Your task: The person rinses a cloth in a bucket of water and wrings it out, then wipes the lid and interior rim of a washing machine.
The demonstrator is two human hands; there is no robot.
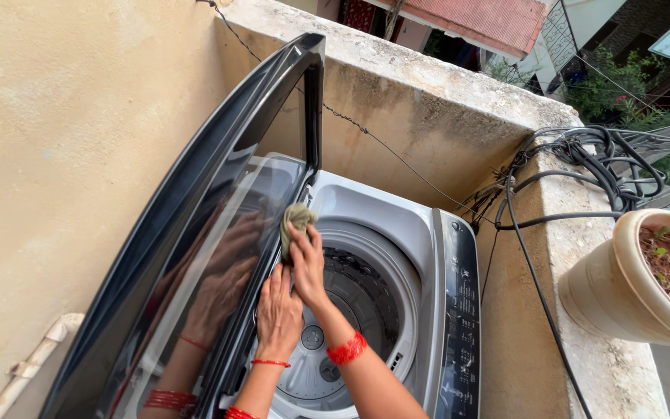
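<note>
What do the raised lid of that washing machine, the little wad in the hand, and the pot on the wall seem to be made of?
Lid: dark glossy glass or clear plastic in a black frame, since it mirrors the arms. Wad in the right hand: soft olive-green cloth, crumpled and matte. Pot: probably unglazed clay or cement, beige, dull and chalky.

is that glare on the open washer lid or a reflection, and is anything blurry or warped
Head view: the raised dark lid acts like a mirror, showing both arms and bangles rather than white glare; daylight is soft, without hard shadows; the right hand with its cloth and the left hand are sharp; the wide lens bends the parapet wall and flowerpot at the edges.
</note>
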